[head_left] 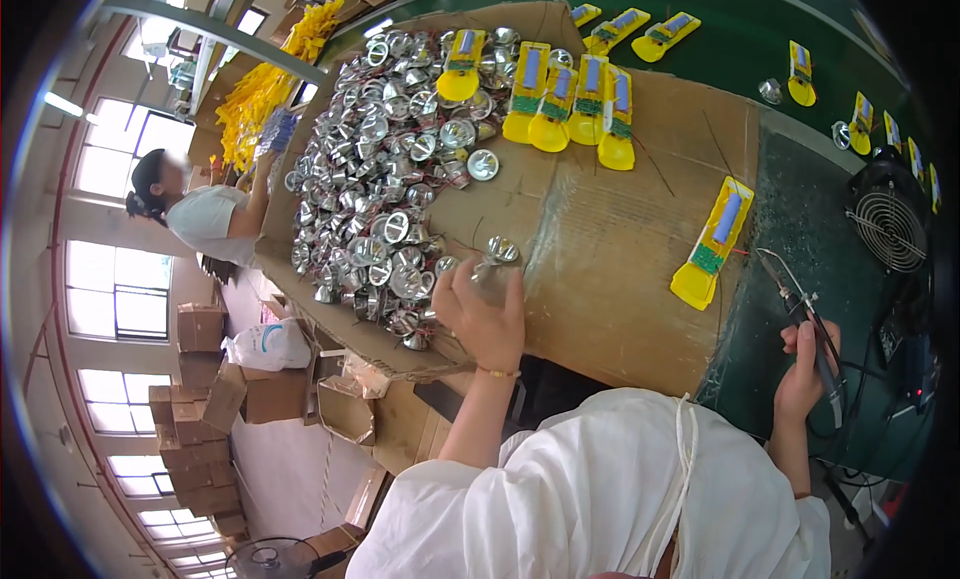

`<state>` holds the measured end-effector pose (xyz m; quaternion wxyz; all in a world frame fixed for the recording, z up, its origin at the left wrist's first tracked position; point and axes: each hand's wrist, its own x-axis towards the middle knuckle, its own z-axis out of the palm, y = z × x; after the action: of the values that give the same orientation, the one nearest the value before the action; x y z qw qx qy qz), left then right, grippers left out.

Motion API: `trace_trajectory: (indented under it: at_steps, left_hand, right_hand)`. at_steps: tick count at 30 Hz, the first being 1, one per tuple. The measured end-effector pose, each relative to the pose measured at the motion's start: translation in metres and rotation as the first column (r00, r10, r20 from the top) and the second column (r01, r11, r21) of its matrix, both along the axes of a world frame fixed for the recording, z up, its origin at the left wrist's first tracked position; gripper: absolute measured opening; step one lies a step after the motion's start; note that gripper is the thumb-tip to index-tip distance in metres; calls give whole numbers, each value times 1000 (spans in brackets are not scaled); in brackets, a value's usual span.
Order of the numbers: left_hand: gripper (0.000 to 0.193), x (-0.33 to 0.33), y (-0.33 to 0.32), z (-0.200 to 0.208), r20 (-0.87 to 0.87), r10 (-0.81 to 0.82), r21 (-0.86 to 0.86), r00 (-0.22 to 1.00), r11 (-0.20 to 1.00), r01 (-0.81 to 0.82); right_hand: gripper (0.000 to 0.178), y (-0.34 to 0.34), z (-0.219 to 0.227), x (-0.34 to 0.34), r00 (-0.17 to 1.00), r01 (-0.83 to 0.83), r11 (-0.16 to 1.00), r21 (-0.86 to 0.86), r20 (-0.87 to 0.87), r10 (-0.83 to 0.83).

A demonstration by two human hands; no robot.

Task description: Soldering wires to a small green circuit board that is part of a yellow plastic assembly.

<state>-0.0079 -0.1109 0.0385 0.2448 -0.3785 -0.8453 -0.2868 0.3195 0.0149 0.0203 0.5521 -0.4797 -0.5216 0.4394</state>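
Note:
My left hand (482, 317) is at the right edge of a heap of silvery reflector cups (375, 194). Its fingers are curled around a small reflector cup (503, 249) at the fingertips; the exact grip is blurred. On the right, my right hand (803, 371) is closed around a soldering iron (828, 371) whose tip points up and left. Left of that tip, a yellow flashlight body (715, 241) with a purple battery cell and green circuit board lies on the cardboard sheet (600, 279).
Several similar yellow bodies (565, 104) lie at the back of the cardboard, others on the green bench (735, 39). A round metal fan grille (888, 229) stands far right. At left, a person (215, 214) works near yellow parts (255, 104); stacked cartons (195, 449) stand beyond.

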Motion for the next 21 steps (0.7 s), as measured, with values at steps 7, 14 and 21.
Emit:
trace_trajectory:
  at_steps: [7,14,21]
  left_hand:
    - [28,-32,20,-5,152,-2,187,988,982,-27]
    - [14,-25,35,1,225,-188,309,956,944,113]
    - [7,34,75,-2,453,-564,314,691,826,468]
  right_hand:
    - [18,-11,3,-2,999,-31,1000,-6,-13,31]
    - [17,-13,6,5,1000,-25,1000,-17,6,25]
    - [16,-14,1,9,999,-37,999,18,19,36]
